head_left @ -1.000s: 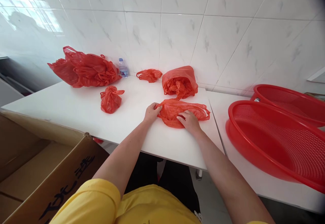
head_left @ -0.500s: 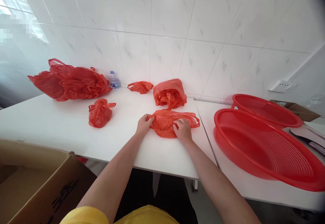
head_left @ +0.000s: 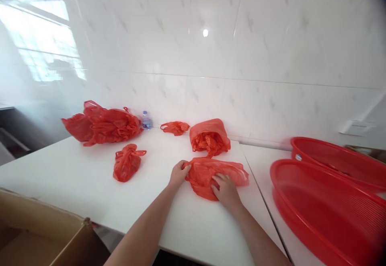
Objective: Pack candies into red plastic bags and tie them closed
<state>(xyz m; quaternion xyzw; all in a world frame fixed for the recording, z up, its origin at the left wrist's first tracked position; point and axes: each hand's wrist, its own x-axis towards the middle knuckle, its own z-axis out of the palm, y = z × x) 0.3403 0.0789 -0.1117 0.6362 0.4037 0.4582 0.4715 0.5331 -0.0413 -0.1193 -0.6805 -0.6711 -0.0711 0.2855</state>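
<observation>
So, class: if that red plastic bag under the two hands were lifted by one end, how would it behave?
The red plastic bag would probably droop, since it lies crumpled and flat under the left hand and right hand. It looks thin, so likely light, and apt to slide on the smooth white table.

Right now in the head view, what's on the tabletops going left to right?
Big heap of red bags → small knotted red bag → water bottle → small crumpled red bag → left hand → red bag under both hands → right hand → red mesh baskets.
</observation>
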